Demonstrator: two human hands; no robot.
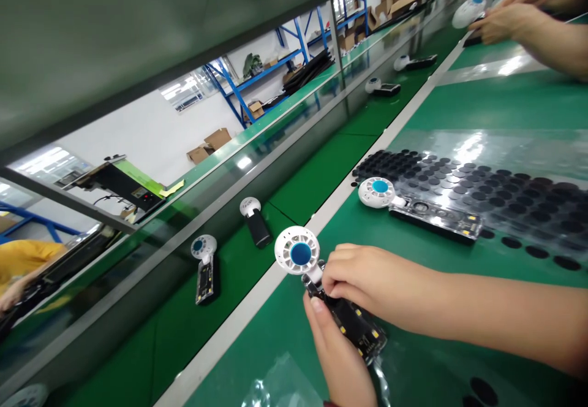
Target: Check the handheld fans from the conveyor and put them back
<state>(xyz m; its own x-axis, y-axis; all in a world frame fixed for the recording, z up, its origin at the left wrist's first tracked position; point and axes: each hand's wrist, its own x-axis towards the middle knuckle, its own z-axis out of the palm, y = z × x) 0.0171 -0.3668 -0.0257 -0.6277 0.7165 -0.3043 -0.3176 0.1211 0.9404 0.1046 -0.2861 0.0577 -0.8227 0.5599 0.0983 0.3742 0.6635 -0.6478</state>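
Observation:
A device with a round white head, blue centre and black body (361, 330) is held over the green table. My left hand (337, 358) grips the body from below, its thumb along the near side. My right hand (362, 275) is over the neck end of the body with its fingers pinched together; anything between the fingertips is hidden. A second such device (436, 217) lies on the table beyond my right hand, next to a clear sheet of round black discs (509, 201).
Several devices rest on the green conveyor (303, 192) to the left, one black-backed (257, 228). A metal overhead panel (138, 39) spans the upper left. Another person's hands (509, 24) hold a device at the upper right. Clear plastic (280, 385) lies at the near edge.

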